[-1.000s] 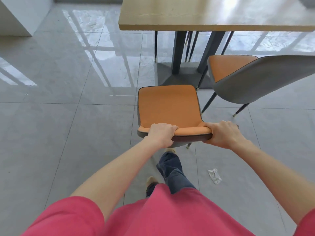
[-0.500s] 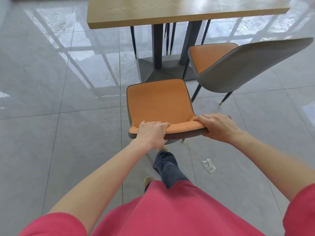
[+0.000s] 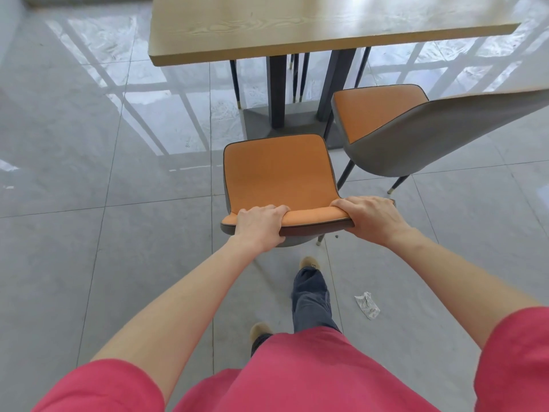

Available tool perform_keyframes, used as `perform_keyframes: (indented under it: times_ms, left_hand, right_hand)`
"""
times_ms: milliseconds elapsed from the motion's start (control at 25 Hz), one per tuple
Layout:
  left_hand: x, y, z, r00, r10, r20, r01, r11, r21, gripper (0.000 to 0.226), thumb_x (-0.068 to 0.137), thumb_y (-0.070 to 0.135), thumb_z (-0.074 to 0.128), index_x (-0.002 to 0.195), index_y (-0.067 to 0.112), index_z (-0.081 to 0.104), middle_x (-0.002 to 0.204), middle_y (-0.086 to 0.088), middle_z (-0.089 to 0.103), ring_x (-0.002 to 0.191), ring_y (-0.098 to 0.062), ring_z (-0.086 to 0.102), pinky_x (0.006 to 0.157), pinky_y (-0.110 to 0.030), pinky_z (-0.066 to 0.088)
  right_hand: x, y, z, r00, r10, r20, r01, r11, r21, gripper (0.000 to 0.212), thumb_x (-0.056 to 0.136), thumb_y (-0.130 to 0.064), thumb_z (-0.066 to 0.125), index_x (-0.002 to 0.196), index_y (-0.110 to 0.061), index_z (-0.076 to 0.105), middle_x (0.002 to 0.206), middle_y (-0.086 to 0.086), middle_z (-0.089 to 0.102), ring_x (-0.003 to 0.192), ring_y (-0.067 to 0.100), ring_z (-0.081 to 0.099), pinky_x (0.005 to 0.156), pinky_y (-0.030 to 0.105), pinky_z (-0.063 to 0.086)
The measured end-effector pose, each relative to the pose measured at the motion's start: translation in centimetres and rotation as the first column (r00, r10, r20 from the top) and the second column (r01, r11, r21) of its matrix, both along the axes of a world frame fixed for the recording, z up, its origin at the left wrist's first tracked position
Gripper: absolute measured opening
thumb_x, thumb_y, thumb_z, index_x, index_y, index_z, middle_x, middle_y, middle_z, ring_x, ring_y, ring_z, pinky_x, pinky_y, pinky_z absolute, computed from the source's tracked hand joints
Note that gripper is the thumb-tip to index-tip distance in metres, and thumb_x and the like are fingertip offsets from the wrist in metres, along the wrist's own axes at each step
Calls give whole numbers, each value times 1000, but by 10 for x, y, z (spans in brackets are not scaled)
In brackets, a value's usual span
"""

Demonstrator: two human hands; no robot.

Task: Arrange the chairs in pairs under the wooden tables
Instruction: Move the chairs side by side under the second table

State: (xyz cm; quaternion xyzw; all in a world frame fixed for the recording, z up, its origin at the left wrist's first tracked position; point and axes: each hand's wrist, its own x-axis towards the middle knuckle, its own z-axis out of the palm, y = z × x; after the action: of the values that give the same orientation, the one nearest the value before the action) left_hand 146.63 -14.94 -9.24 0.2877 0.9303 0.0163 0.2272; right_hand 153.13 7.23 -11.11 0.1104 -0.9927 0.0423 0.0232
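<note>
1. Your left hand (image 3: 261, 230) is clamped over the top edge of the orange chair's (image 3: 279, 176) backrest, fingers curled forward over the padding, on the side of the backrest farther from the second chair (image 3: 416, 132).
2. Your right hand (image 3: 372, 220) grips the same backrest edge at the corner nearest the second chair, fingers wrapped over the front and palm on the grey shell.
3. The orange chair you hold stands on the grey tiled floor (image 3: 89, 173), short of the worktop (image 3: 312, 22); its seat points toward the worktop's dark pedestal base (image 3: 285, 120), and its front edge has not yet passed under the wooden top.
4. The second chair stands just beside the held chair, its orange seat front reaching in by the pedestal and its grey backrest leaning away from the worktop.
5. Thin dark chair legs show beyond the pedestal, under the worktop's far side.
6. A crumpled paper scrap (image 3: 367, 305) lies on the floor behind the held chair, near your forward foot (image 3: 309, 263).
</note>
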Motion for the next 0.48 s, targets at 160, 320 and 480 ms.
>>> perform_keyframes:
  times_ms: [160, 320, 480]
  left_hand:
    - [-35, 29, 1, 1000, 16, 10, -16, 1000, -13, 51, 87, 33, 58, 135, 33, 42, 129, 3, 58, 117, -27, 56, 90, -42, 45]
    - [-68, 57, 2, 1000, 26, -4, -26, 999, -21, 49, 87, 32, 58, 134, 32, 43, 128, 3, 58, 117, -27, 57, 88, -42, 45]
    - [-107, 83, 1, 999, 45, -18, -45, 998, -32, 49, 87, 32, 58, 134, 34, 43, 128, 3, 58, 116, -27, 57, 88, -41, 45]
  right_hand:
    - [-35, 27, 4, 1000, 6, 2, -6, 1000, 21, 37, 63, -9, 80, 99, -13, 69, 72, 5, 72, 59, 29, 68, 44, 28, 47]
    - [-73, 53, 7, 999, 3, 40, -4, 1000, 14, 35, 74, -10, 72, 108, -14, 66, 85, 8, 73, 73, 32, 70, 53, 33, 50]
    - [-112, 77, 7, 998, -18, 59, 18, 1000, -11, 35, 78, -9, 68, 113, -13, 64, 89, 11, 72, 77, 35, 68, 61, 36, 51]
